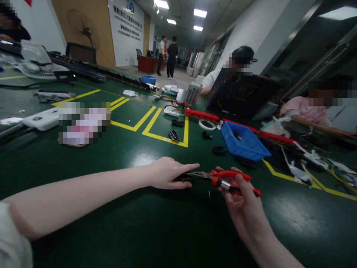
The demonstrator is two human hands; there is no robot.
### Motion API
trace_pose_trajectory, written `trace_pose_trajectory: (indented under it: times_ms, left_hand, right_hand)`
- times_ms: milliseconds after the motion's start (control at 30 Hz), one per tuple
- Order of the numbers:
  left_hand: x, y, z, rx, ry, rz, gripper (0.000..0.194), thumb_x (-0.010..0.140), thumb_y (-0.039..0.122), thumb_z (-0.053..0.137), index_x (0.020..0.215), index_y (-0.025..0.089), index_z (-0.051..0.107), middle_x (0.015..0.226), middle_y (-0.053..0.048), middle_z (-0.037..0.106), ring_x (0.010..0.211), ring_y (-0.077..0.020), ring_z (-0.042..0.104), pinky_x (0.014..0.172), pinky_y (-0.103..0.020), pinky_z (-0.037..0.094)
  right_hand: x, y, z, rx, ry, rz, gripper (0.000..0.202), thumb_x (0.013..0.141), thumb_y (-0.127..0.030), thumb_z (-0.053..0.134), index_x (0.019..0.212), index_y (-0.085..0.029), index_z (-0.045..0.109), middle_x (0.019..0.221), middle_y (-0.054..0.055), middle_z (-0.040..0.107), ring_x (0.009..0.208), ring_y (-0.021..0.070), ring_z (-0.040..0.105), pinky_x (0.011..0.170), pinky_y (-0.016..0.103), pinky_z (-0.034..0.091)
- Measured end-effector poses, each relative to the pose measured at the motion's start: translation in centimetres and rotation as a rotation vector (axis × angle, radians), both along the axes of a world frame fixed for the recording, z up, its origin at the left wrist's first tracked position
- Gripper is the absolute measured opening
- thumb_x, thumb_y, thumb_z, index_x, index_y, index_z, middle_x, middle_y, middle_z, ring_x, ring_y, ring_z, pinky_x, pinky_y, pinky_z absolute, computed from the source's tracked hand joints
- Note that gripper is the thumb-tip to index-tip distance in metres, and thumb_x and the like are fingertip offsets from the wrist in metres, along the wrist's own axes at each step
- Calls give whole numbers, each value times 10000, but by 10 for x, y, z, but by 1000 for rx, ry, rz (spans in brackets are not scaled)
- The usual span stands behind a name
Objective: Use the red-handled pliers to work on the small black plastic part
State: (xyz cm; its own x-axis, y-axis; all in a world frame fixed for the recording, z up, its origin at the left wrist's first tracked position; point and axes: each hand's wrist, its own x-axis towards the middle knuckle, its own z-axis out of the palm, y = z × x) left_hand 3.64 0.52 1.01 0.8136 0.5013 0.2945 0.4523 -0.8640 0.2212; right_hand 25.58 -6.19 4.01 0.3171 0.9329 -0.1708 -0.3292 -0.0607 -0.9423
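My right hand is closed around the needle-nose pliers, which have red and black handles. Their jaws point left and reach to a small black part just above the green table. That part sits between the fingers and thumb of my left hand, whose index finger stretches out along its top. Much of the part is hidden by the fingers, so its kind and whether the jaws grip it cannot be made out.
Right of centre stands a blue bin, with black pieces beside it. More black parts lie within yellow tape marks. A phone and a white device are at left. Two people sit across the table.
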Motion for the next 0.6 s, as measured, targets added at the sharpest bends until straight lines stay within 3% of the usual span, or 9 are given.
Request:
trace_pose_trajectory:
  times_ms: [167, 367, 600]
  left_hand:
    - [-1, 0, 1, -56, -5, -36, 590, 960, 486, 492, 1451, 184, 364, 866, -53, 713, 676, -190, 667, 563, -240, 423]
    - [-1, 2, -1, -77, 17, -17, 623, 958, 510, 488, 1477, 204, 327, 804, -40, 699, 644, -194, 655, 544, -235, 406]
    - [-1, 3, -1, -124, -19, -49, 593, 954, 498, 504, 1446, 198, 368, 828, -42, 698, 664, -189, 657, 558, -233, 411]
  right_hand:
    - [1, 0, 1, 25, -38, -4, 583, 565, -388, 870, 1052, -230, 592, 1002, 66, 732, 686, 175, 664, 422, 189, 428]
    - [1, -3, 3, 40, -91, 9, 580, 573, -286, 845, 1079, -244, 565, 1017, 57, 729, 648, 149, 633, 411, 174, 386]
    - [0, -4, 5, 69, -105, 32, 605, 564, -273, 836, 1092, -252, 541, 1011, 59, 728, 592, 119, 609, 388, 143, 345]
